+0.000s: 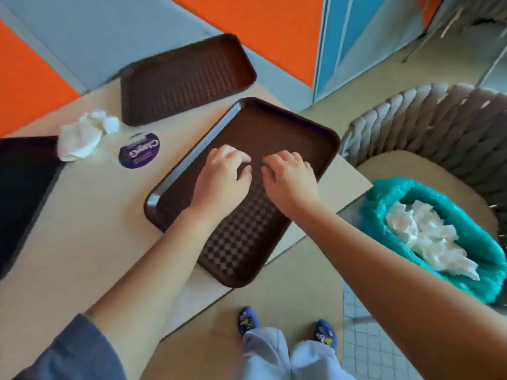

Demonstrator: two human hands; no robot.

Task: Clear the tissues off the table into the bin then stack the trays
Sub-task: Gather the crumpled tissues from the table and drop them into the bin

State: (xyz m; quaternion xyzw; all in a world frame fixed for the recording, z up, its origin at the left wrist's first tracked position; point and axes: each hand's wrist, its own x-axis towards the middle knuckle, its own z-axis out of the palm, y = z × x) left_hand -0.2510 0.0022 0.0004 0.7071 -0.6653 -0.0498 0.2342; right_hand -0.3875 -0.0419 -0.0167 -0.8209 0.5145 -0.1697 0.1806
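Our bin (pixel 384 207) holds tissues already — one crumpled tissue (pixel 85 135) remains on the table (pixel 90 215). Both hands — left hand (pixel 223 176), right hand (pixel 290 176) — rest empty, fingers curled, on the near tray (pixel 247 242); nothing stacked.

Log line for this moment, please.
hands: left hand, right hand on near tray | tissue on table | bin holds tissues

There's a round purple sticker (pixel 139 150) stuck on the tabletop, text upside down and too blurry to read. Woven-back chair (pixel 428 127) off to the side, plus orange wall panels (pixel 27 78) behind.
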